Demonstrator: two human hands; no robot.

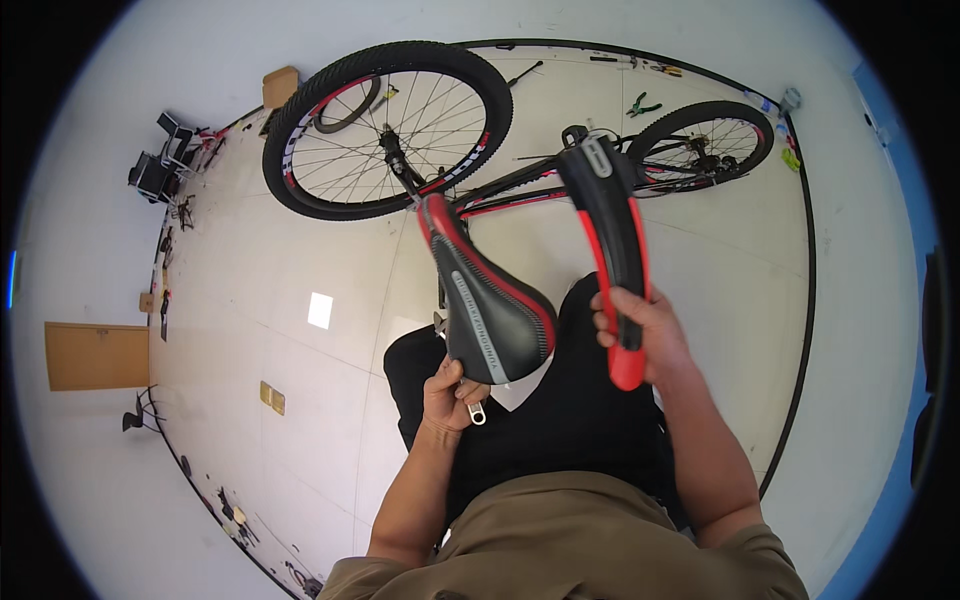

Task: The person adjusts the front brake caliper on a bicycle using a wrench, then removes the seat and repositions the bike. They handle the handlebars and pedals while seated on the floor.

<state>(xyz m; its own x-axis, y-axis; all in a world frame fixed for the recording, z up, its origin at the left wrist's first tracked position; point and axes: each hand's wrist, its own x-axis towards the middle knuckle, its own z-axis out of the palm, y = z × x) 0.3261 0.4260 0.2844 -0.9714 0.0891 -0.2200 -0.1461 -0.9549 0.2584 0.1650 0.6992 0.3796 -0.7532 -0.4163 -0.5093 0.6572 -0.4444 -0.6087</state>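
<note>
Left hand (455,398) clamped on saddle (492,310), right hand (648,325) clamped on fender (612,222); bike (505,187) beyond both. Fender not mounted; whether saddle is, can't tell.

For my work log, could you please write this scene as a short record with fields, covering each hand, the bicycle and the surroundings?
Left hand: grips the wide end of a black-and-red saddle; a ring-ended metal tool shows at this hand
Right hand: holds a curved black-and-red mudguard
Bicycle: beyond the hands; one wheel toward the left, the other toward the right
Floor: pale, tiled
Beyond bicycle: green-handled pliers on the floor
Far left: tan door
</note>
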